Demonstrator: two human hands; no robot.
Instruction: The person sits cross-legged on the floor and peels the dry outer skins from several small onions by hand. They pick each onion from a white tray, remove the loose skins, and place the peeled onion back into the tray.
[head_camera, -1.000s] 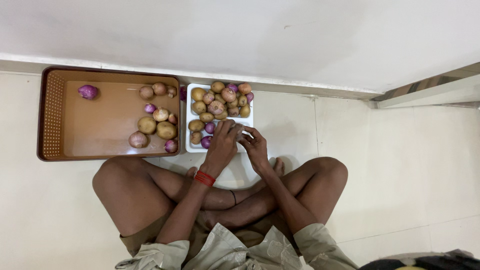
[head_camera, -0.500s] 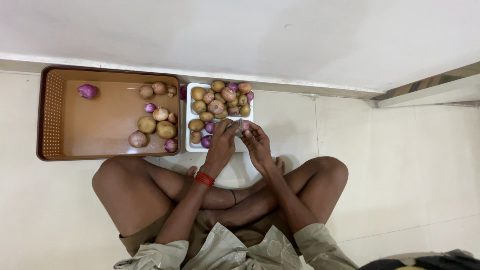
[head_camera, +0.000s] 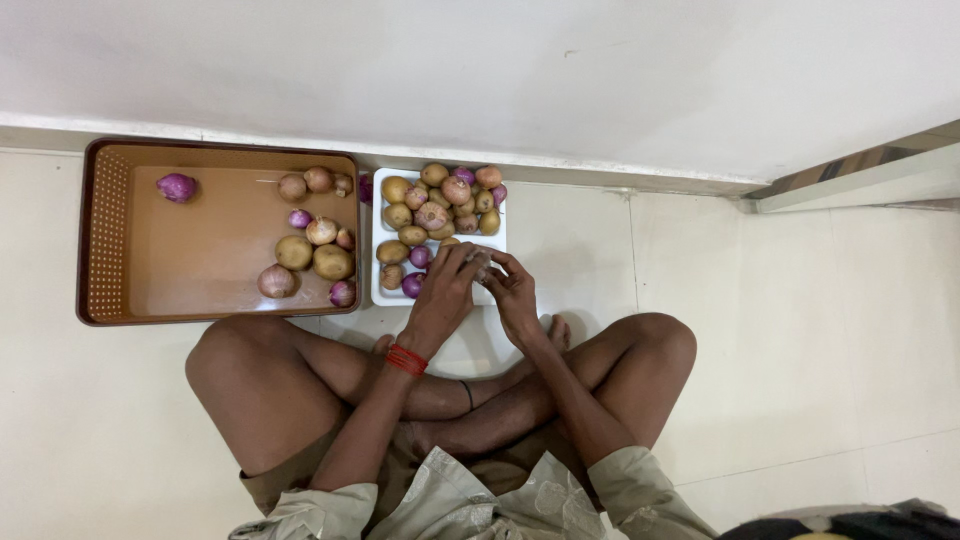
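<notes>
Both hands meet over the white tray (head_camera: 497, 236) on the floor by the wall.
Left hand (head_camera: 447, 285) and right hand (head_camera: 513, 290) together pinch a small onion (head_camera: 480, 262) above the tray's near edge; brown tray (head_camera: 105, 240) alongside.

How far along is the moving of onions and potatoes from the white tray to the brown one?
Roughly ten pieces already lie in the brown tray. Both hands, left hand and right hand, close their fingers on one small onion over the white tray. A fuller pile of onions and potatoes is left there.
</notes>
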